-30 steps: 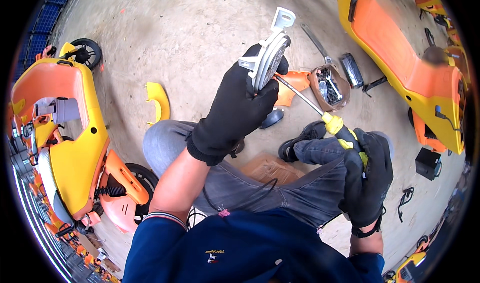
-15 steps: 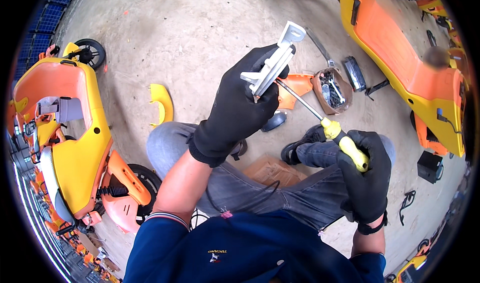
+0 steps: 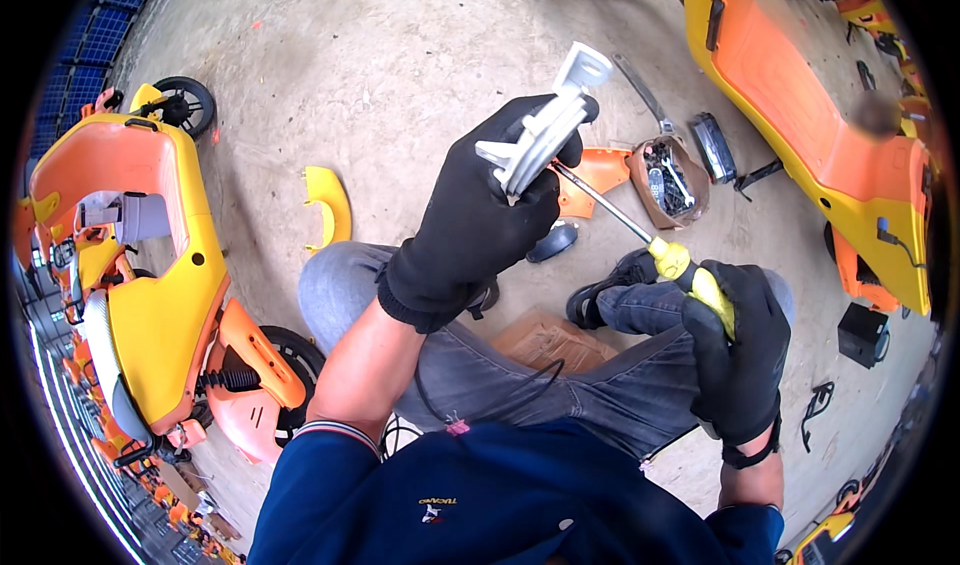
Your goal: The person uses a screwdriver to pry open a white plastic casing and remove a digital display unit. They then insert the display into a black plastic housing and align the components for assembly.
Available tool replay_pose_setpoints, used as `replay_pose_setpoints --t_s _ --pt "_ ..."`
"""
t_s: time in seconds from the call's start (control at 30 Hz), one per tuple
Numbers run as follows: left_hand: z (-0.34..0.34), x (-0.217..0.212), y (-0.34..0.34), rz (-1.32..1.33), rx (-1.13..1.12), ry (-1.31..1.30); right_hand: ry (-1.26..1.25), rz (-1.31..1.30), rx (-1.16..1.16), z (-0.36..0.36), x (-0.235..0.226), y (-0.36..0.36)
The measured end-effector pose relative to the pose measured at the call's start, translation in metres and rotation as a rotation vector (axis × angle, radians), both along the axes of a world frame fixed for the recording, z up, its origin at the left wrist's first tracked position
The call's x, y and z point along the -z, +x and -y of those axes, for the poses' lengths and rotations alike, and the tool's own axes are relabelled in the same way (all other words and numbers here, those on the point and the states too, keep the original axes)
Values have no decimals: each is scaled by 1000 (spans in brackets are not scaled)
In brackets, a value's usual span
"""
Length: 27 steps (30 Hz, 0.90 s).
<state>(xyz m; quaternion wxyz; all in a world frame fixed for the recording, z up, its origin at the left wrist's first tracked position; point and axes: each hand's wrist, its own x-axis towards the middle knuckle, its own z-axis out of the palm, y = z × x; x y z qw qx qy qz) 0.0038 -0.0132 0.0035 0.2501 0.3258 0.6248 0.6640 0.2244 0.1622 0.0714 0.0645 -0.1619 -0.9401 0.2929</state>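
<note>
Here, lettered navy shirt (image 3: 510, 505), yellow-handled screwdriver (image 3: 670, 258)

A scooter workshop is pictured, its concrete floor (image 3: 400, 50) flanked by two yellow-and-orange scooters (image 3: 160, 320), with more vehicles (image 3: 165, 493) crowded along the lower left edge. A loose yellow panel (image 3: 333, 205) is seen lying there, a wrench (image 3: 680, 180) is contained in an open brown box (image 3: 678, 221), and a screwdriver (image 3: 671, 259) is gripped.

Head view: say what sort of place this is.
Probably a scooter repair or assembly workshop: a yellow-and-orange scooter is at left, a loose yellow panel lies on the floor, and the right hand holds a yellow-handled screwdriver.
</note>
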Motion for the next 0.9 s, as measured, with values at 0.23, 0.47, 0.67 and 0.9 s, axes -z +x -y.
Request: replay_pose_setpoints --t_s 0.23,0.47,0.67,0.9 --pt "1 -7 2 0 15 -45 -997 422 340 -18 -11 -14" --pt "1 -9 -5 -16 -43 5 -441 66 70 3 4 -13" --pt "4 -7 -5 -42 -25 -4 160 -48 -104 8 3 -11" --pt "4 -7 -6 -7 14 23 114 -145 -162 6 12 -13"
